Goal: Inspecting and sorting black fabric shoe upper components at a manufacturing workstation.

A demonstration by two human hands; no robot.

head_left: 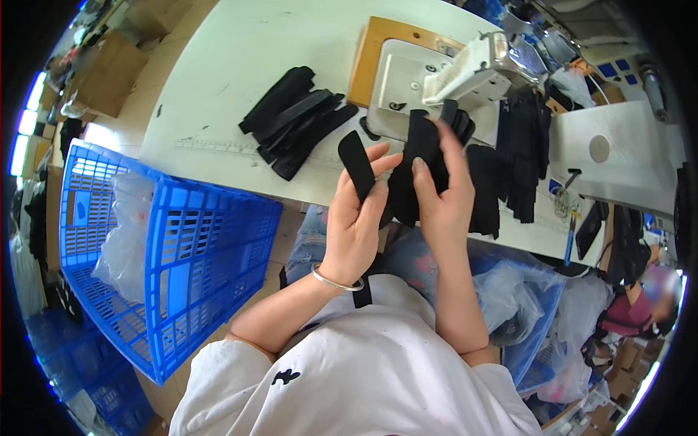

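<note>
My left hand (354,221), with a silver bangle at its wrist, is closed round a narrow black fabric strip (355,161) whose rounded end points up. Beside it, my right hand (446,207) pinches a wider black fabric piece (422,142) between thumb and fingers. More dark fabric hangs below and between the hands, partly hidden by them. Both hands are over the front edge of the white table, just before the sewing machine (465,80). A loose pile of black strips (294,120) lies on the table to the left.
Further black pieces (525,156) lie in rows to the right of the machine. A blue plastic crate (207,269) with clear plastic bags stands at left. Another blue bin with clear bags (509,298) is at my right. Blue-handled scissors or a similar tool (571,236) hang near the table's right edge.
</note>
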